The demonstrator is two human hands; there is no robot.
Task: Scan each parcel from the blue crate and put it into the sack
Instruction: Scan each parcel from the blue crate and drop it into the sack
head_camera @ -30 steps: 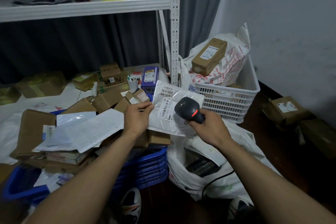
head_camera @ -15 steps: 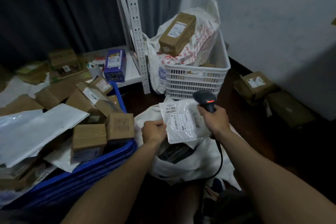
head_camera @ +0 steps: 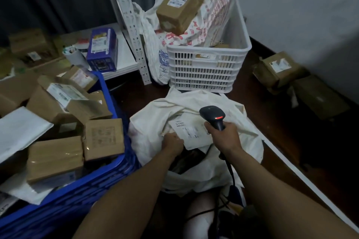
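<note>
Step in hand, as it appears: deposit the flat white parcel [head_camera: 191, 132] into the sack [head_camera: 194, 103].

1. Confirm the read before release. The label faces up, and the scanner [head_camera: 212, 116] shows a red light.
2. Lower the parcel flat through the sack's opening. Let go only once it is below the cloth rim, so it cannot slide out onto the floor.
3. Hold the scanner and its cable [head_camera: 230, 169] clear of the opening.

Your left hand [head_camera: 172, 142] grips the parcel at its lower left edge, fingers curled over it. Your right hand [head_camera: 225, 137] is closed round the scanner handle, just to the right of the parcel.

The parcel lies at the centre of the frame, over the sack's mouth and between both hands. The blue crate [head_camera: 101, 186] fills the lower left.
</note>
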